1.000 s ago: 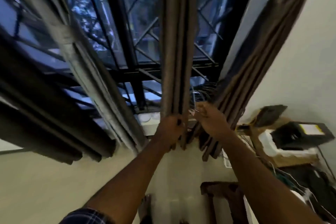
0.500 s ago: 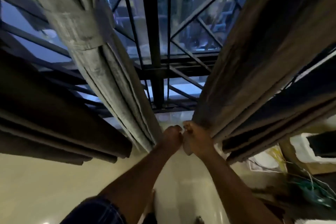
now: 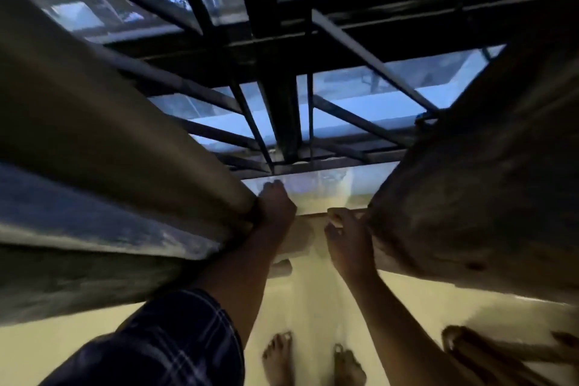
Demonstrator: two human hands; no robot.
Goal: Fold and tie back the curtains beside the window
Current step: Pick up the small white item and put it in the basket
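Note:
Two bunched curtains hang in front of a barred window. The grey-beige left curtain fills the left side; my left hand grips its lower edge, fingers curled round the folds. The brown right curtain fills the right side; my right hand holds its bottom edge just below the sill. The two hands are a short way apart, with the pale window sill between them.
Black window bars and frame run across the top. A cream wall and floor lie below, with my bare feet on the floor. A wooden object sits low at the right.
My hands were together at the centre; they have moved apart, left hand with the left curtain, right hand with the right curtain. The view has tilted down and closer.

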